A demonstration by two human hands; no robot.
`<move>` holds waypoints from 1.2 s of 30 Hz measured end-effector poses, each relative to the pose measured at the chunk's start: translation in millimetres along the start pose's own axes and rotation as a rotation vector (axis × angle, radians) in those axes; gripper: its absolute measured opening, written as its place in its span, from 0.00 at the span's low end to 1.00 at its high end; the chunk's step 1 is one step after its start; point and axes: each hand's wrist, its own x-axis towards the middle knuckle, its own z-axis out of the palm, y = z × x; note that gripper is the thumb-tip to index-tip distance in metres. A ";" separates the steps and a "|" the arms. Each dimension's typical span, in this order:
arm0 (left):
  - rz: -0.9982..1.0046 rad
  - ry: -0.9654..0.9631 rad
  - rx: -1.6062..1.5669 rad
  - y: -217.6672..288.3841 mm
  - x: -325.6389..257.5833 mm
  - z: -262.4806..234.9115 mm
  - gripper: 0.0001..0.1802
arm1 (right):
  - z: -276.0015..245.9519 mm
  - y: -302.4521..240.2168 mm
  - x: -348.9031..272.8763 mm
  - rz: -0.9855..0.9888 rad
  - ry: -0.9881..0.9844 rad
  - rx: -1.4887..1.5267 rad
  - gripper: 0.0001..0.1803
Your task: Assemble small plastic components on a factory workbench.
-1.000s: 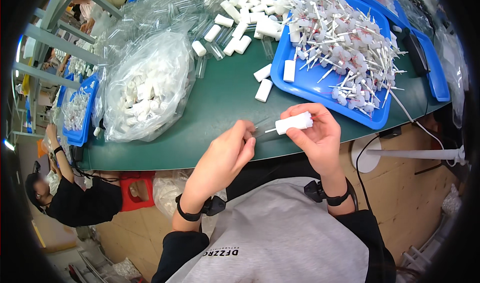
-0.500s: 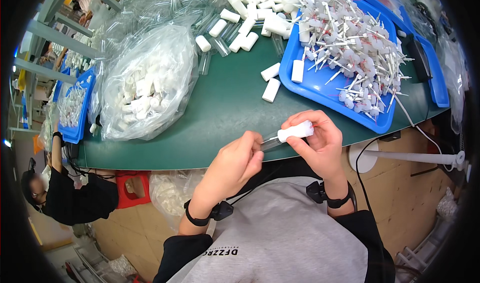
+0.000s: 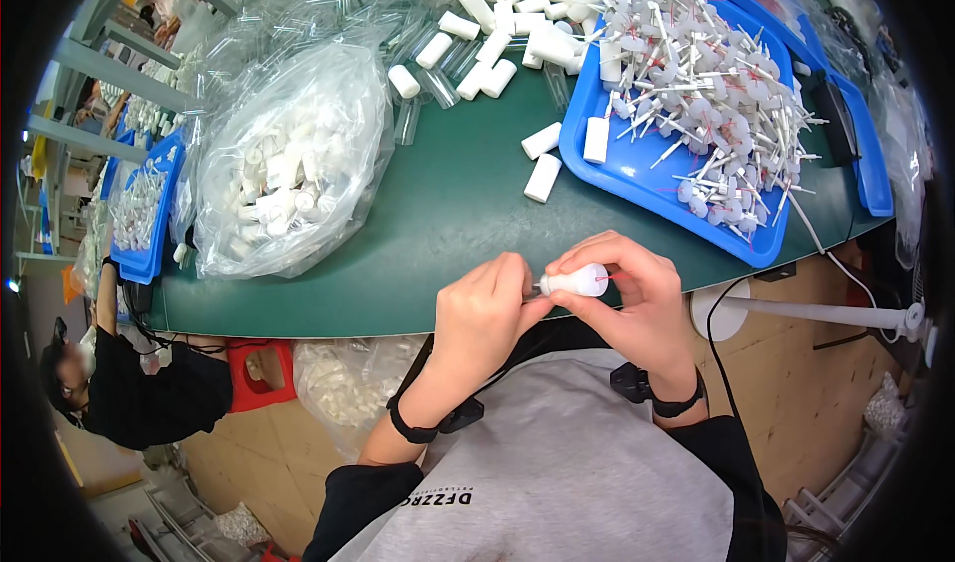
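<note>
The right hand [image 3: 642, 288] pinches a white cylindrical piece [image 3: 581, 281] with red thread [image 3: 608, 278] at its end, while the left hand [image 3: 484, 308] closes on a clear tube [image 3: 535, 290] at the other end — mostly hidden from me by the fingers. I see both pieces at the near edge of the green table [image 3: 448, 214] — nearer than the blue tray [image 3: 637, 164].

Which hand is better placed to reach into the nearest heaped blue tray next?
Probably the right hand: it's nearer the blue tray, though holding a white piece. The left hand, pinching a clear tube, is farther away.
</note>
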 end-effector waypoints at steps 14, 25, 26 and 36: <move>-0.023 -0.059 -0.143 -1.3 -2.7 -10.4 0.17 | 7.2 6.2 -2.9 -0.027 0.026 0.273 0.15; -0.013 -0.059 -0.304 -5.8 -6.9 -5.2 0.12 | 27.1 9.1 -1.6 0.035 -0.039 0.215 0.13; -0.104 -0.092 -0.440 5.4 -3.4 -12.2 0.12 | 27.5 9.0 -1.2 0.062 -0.043 0.279 0.13; -0.573 -0.358 -1.499 20.4 -16.1 -10.7 0.25 | 30.5 -1.2 -12.0 0.387 -0.211 0.642 0.23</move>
